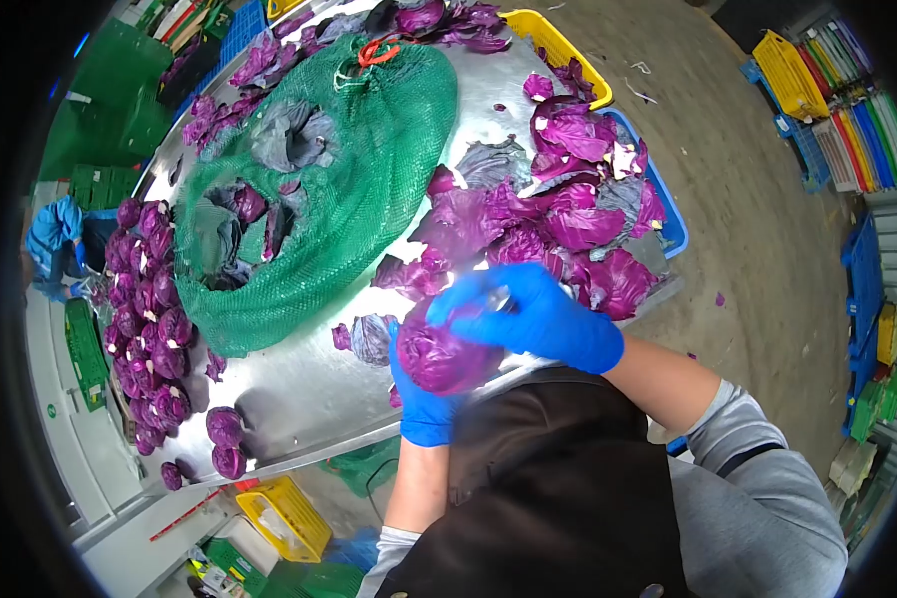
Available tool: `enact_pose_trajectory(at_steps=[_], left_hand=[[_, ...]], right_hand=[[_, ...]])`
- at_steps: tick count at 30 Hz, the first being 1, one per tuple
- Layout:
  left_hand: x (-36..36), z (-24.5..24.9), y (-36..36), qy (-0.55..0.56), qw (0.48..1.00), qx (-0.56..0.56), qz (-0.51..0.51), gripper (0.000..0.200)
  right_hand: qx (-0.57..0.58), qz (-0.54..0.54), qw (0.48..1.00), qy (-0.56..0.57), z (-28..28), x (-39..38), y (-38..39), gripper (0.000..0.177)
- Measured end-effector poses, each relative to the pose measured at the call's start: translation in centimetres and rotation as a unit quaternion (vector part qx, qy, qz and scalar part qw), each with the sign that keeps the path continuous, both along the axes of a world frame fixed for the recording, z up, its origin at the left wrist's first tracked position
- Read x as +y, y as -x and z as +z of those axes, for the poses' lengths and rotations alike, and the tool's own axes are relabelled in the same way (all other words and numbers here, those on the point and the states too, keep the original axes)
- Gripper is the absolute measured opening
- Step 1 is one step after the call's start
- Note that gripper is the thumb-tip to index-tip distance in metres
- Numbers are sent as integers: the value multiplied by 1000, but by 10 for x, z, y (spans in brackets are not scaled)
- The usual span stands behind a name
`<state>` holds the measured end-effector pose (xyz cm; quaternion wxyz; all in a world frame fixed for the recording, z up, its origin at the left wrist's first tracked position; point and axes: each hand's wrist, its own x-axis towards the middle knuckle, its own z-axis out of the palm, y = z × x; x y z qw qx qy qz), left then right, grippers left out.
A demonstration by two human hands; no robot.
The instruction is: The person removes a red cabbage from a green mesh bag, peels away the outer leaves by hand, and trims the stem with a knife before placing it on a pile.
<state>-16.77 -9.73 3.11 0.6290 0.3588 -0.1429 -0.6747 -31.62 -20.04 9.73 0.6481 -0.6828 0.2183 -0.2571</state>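
A purple cabbage head [439,357] rests in my left hand [424,404], whose gloved fingers wrap round its side near the table's front edge. Above it, my right hand [538,319] is curled, its fingertips close to the top of the cabbage. Something small and shiny glints between those fingers, but motion blur hides what it is. Loose purple outer leaves [578,214] are heaped just beyond my hands. One greyish leaf piece [371,339] lies to the left of the held cabbage.
A green mesh sack [399,149] with leaves on it covers much of the metal table [299,409]. Several cabbage heads [149,299] are piled at the left. Blue [673,214] and yellow [558,45] crates stand at the right edge. A person in blue [55,239] is far left.
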Motion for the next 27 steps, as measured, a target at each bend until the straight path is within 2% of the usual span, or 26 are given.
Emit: enact_pose_trajectory(at_steps=[2,3,4,5,6,7,8,9,10,11,12,13,15,16,18,19,20,22,24,25,26,27], left_hand=[[6,-10,-9,-42,996,49,63,36],[7,-13,-12,-62,991,72,93,38],[7,-13,-15,-62,991,73,95,38],[7,-12,-18,-60,980,-176,64,39],[7,-12,-21,-55,909,-413,28,41],[6,-13,-24,-57,910,-411,28,41],[5,-14,-28,-52,946,-314,57,42],[4,-15,-32,-47,972,-214,85,44],[4,-17,-38,-49,972,-212,85,44],[5,-20,-45,-63,991,-3,117,45],[7,-22,-49,-76,965,206,143,47],[5,-25,-51,-125,967,131,181,48],[17,-52,-67,-116,969,128,179,47],[24,-65,-75,-106,970,123,180,45],[16,-28,-73,-98,973,96,188,46],[16,-17,-75,-99,974,92,181,46],[18,-12,-79,-99,975,87,177,47],[24,-20,-91,-85,979,82,168,46],[23,-22,-101,-138,958,49,246,45],[30,-31,-115,-107,967,47,225,47],[33,-34,-123,-120,960,31,253,56],[33,-31,-139,-111,957,22,266,56]], right_hand=[[-39,-115,968,-220,8,-12,3,33],[-18,-140,982,-126,-11,-18,-2,40],[-17,-138,982,-127,-20,-15,-5,40],[12,-135,989,-65,-22,-12,-10,43],[41,-132,990,-3,-20,-8,-14,46],[120,-80,989,-20,-12,-2,-13,49],[124,-79,989,-22,-14,7,-18,49],[99,-101,986,85,-17,17,-27,49],[74,-122,971,192,-19,22,-34,49],[91,-114,972,183,-11,22,-39,42],[94,-114,972,181,-15,23,-43,42],[103,-125,972,171,-20,23,-47,37],[101,-119,968,197,-22,19,-53,25],[104,-118,968,197,-21,20,-57,25],[44,-102,988,110,-19,20,-66,21],[56,-58,996,-27,-19,17,-66,18],[58,-52,997,-26,-12,17,-67,18],[84,-12,963,-257,13,13,-71,15],[36,9,964,-263,22,15,-76,16],[14,-19,970,-240,20,16,-82,22],[-10,-47,975,-217,14,17,-91,28],[-19,-31,976,-213,14,14,-108,28]])
